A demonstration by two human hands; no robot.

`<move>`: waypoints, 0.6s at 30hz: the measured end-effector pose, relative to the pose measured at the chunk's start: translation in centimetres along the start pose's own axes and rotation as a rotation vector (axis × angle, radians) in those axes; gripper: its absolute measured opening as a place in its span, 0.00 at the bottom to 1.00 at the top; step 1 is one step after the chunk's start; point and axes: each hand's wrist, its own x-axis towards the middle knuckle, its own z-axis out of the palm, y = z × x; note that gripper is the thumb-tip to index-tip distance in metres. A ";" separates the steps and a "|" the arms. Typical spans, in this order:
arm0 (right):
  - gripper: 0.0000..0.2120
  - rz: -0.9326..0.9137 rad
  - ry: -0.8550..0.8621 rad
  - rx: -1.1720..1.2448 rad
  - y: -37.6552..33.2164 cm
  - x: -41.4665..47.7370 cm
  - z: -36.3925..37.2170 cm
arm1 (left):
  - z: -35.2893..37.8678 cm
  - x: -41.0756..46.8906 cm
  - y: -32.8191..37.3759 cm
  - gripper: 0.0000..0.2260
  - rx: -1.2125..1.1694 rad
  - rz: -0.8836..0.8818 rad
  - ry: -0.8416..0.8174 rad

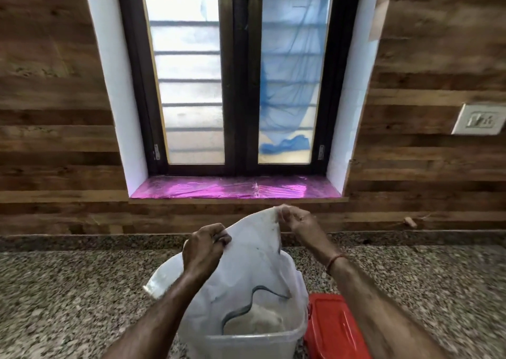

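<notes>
My left hand (204, 246) curls round the left edge of the white bag (254, 265); my right hand (297, 221) pinches its top edge, raised higher (both forearms stretched forward). The bag sits in the clear tub (247, 341), beside a red lid (332, 328).

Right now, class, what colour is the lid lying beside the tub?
Red; the lid shows best in the head view, right of the tub.

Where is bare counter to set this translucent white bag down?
Speckled granite counter is bare left of the clear plastic tub and right of the red plastic lid. Crowded centre: left hand and right hand grip the bag there.
</notes>
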 end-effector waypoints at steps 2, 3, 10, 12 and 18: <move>0.27 0.013 0.075 -0.008 0.6 -0.2 0.0 | 0.3 0.1 0.1 0.05 -0.020 -0.005 -0.011; 0.26 0.020 -0.025 0.073 0.5 -0.5 0.2 | 0.4 0.1 0.4 0.05 -0.028 -0.007 -0.023; 0.27 0.195 -0.188 0.293 2.8 -1.2 1.7 | 0.1 0.6 1.0 0.03 -0.068 -0.045 -0.043; 0.30 0.198 -0.112 0.499 3.0 -1.5 1.6 | -0.1 0.6 0.9 0.06 -0.062 -0.030 -0.099; 0.10 0.163 -0.182 0.450 4.4 -2.8 2.6 | 0.2 0.2 1.5 0.06 -0.034 0.055 -0.142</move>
